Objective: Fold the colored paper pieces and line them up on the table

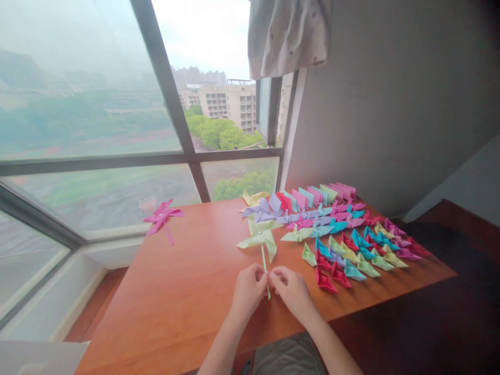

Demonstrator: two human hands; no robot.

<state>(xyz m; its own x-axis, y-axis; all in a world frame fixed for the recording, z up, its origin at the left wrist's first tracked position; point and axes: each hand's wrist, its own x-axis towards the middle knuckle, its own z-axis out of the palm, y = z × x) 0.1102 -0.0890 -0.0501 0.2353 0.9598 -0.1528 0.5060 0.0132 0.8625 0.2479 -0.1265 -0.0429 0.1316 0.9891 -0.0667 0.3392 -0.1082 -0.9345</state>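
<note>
A pale green paper pinwheel (258, 235) stands tilted in front of me, its thin green paper stick running down between my hands. My left hand (251, 284) pinches the stick from the left side, fingers curled in. From the right, my right hand (287, 286) closes thumb and fingertips on the same stick, a little below the middle. The stick's lower end pokes out beneath my fingertips. Behind the pinwheel's blades lies a lavender pinwheel (262, 211), partly covered by them.
On the wooden table (175, 297), a magenta pinwheel (162, 216) lies at the far left edge. Rows of folded paper boats (367, 267), paper cranes (299, 233) and upright folded pieces (312, 195) fill the right side. Windows (230, 114) rise behind the table.
</note>
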